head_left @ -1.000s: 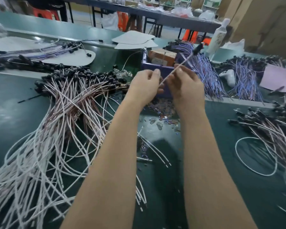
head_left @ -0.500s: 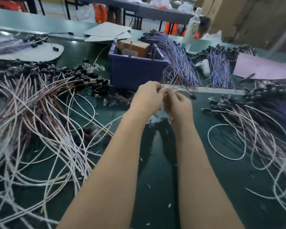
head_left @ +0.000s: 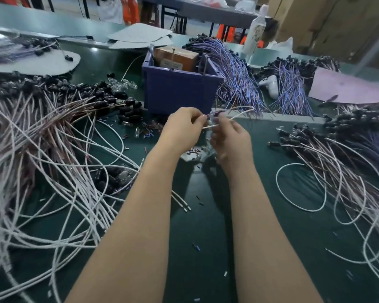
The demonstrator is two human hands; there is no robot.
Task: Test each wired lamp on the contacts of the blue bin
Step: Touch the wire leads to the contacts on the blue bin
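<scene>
The blue bin (head_left: 179, 90) stands on the green table, with a brown block and upright metal pins inside. In front of it, my left hand (head_left: 182, 130) and my right hand (head_left: 230, 138) meet fingertip to fingertip. Both pinch one wired lamp (head_left: 232, 115), whose white wire loops up to the right of my fingers. The lamp's head is mostly hidden between my fingers. A large pile of white-wired lamps (head_left: 46, 136) with black sockets lies at the left.
Another heap of wired lamps (head_left: 341, 158) lies at the right. Purple-wired bundles (head_left: 239, 73) hang behind and beside the bin. Small loose clear lamps and bits (head_left: 147, 130) litter the table near my hands. A white bottle (head_left: 254, 29) stands at the back.
My hands came down from the bin's front to the table space before it, drawing the wire with them. The camera tilted, so the bin now shows whole above my hands.
</scene>
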